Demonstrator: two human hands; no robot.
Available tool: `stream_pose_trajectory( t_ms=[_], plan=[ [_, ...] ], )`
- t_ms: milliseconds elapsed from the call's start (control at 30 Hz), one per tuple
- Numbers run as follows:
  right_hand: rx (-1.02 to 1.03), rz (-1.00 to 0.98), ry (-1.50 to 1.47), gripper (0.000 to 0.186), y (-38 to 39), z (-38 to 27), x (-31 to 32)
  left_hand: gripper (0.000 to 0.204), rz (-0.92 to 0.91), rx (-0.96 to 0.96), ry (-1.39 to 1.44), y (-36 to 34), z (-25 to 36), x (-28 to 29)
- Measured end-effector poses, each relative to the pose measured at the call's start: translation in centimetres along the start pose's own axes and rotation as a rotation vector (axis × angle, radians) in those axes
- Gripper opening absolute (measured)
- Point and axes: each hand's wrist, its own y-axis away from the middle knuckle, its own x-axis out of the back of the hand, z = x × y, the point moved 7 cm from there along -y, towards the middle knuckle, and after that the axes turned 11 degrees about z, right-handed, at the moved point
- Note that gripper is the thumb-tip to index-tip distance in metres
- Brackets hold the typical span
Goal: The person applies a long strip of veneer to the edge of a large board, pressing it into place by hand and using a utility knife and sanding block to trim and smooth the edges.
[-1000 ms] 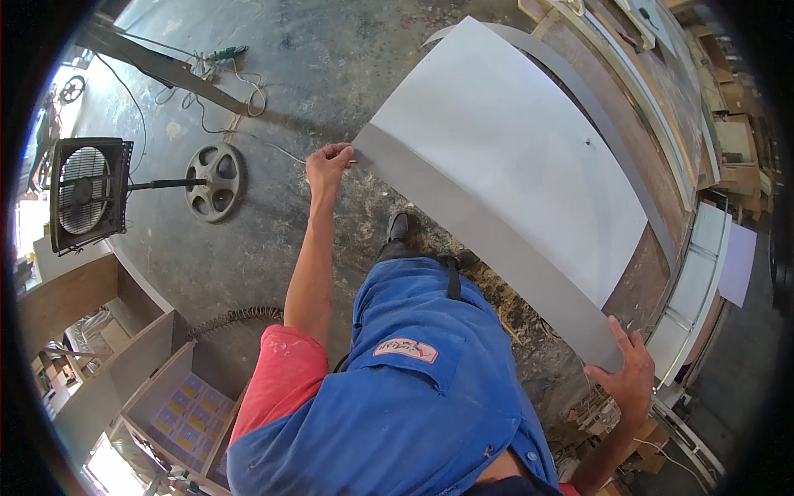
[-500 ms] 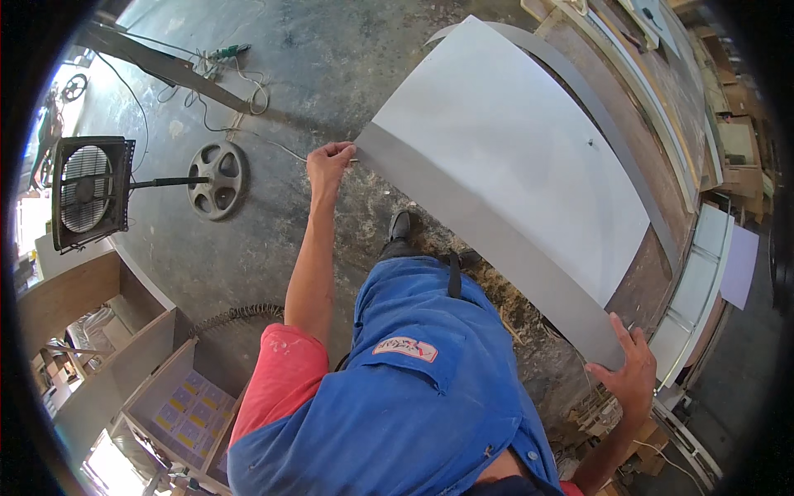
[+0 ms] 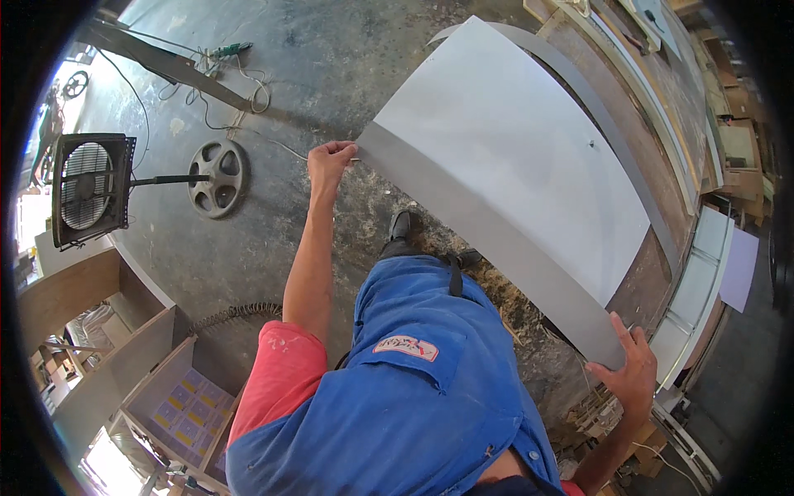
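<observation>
A long grey strip (image 3: 488,236) of thin sheet lies along the near edge of a large white panel (image 3: 513,140). Its far left end is pinched between the thumb and fingers of my left hand (image 3: 330,163). A small thin piece, too small to name, pokes out beside those fingertips. At the strip's near right end, my right hand (image 3: 630,372) grips across the width, thumb at one edge and forefinger at the other, with the other fingers apart. A second grey strip (image 3: 608,116) curves along the panel's far side.
The panel rests on a brown work surface (image 3: 653,269). At left, a fan (image 3: 87,188) stands on a round base (image 3: 217,178). Cables and a green plug (image 3: 231,50) lie on the floor. Wooden box units (image 3: 116,351) stand lower left; stacked boards (image 3: 662,91) are at upper right.
Both hands keep their places on the grey strip. The view and my body have shifted only very slightly.
</observation>
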Motion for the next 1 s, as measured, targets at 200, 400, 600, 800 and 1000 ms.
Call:
stream_pose_trajectory(
  t_ms=[200, 400, 600, 800, 1000],
  plan=[
    [0.023, 0.012, -0.002, 0.101, -0.1, -0.1, 0.1, 0.016, -0.033, 0.029, 0.017, -0.4, -0.6, -0.2],
    [0.016, 0.011, 0.003, 0.102, 0.0, 0.1, -0.2, 0.014, -0.033, 0.043, -0.010, -0.9, -0.6, -0.1],
    [-0.011, -0.017, 0.001, 0.101, -0.2, 0.1, -0.3, 0.022, -0.039, 0.018, -0.035, -1.2, -1.2, 0.0],
    [-0.017, -0.009, 0.004, 0.103, 0.0, 0.0, -0.3, 0.041, 0.103, -0.102, -0.285, 0.8, 1.1, 0.4],
    [-0.013, -0.011, 0.019, 0.103, 0.1, 0.1, -0.5, 0.033, 0.241, -0.021, 0.024, 3.8, -1.1, -0.3]
  ],
)
